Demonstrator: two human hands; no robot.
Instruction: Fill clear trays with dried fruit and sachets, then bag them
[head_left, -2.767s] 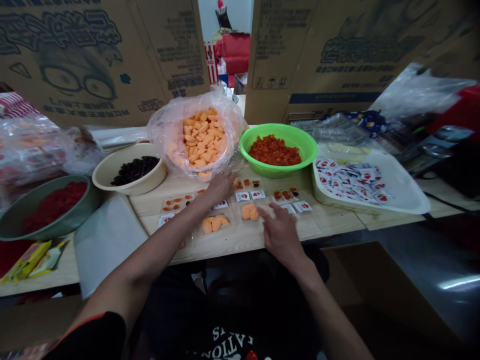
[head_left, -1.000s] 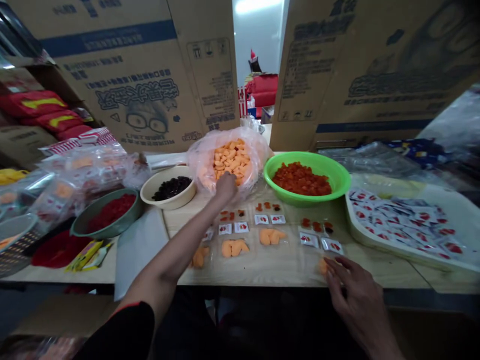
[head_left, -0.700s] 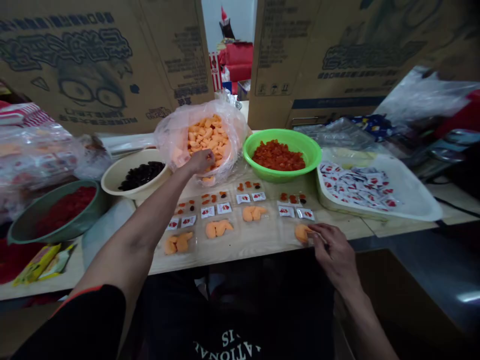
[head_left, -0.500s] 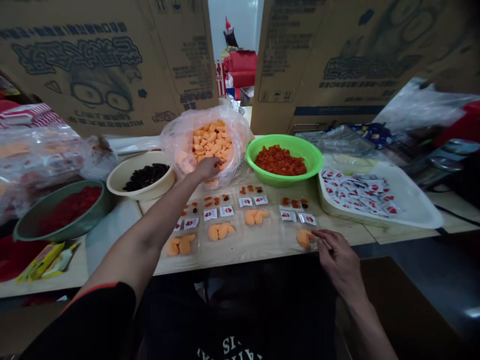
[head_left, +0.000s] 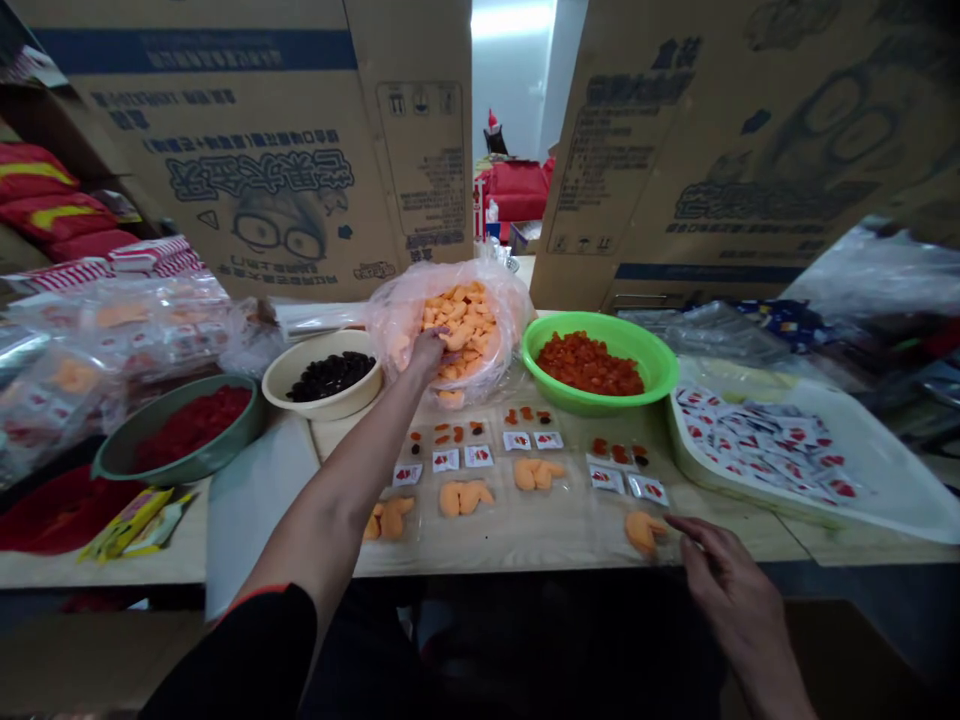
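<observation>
My left hand [head_left: 429,352] reaches into a clear plastic bag [head_left: 390,330] of orange fortune-cookie-shaped pieces [head_left: 469,318], its fingers apart against them. My right hand [head_left: 724,565] is open beside the rightmost clear packing tray [head_left: 607,515], index fingertip close to its edge. A single orange piece [head_left: 642,532] lies in that tray, with two small printed sachets [head_left: 606,479] and small dried-fruit bits [head_left: 619,453] in compartments above. Several similar trays stand to the left, with orange pieces [head_left: 538,473] in their lower compartments; my left forearm partly covers the leftmost.
A green bowl [head_left: 666,372] holds orange-red bits, a cream bowl [head_left: 274,385] dark fruit, and a grey-green bowl [head_left: 112,460] red pieces. A white tray [head_left: 900,490] of sachets stands right. Filled packs [head_left: 142,320] pile up left. Cardboard boxes [head_left: 405,190] stand behind.
The head view has shifted, so the scene sits lower and further right. My left hand stays at the bag, now nearer its left side. My right hand remains beside the rightmost tray.
</observation>
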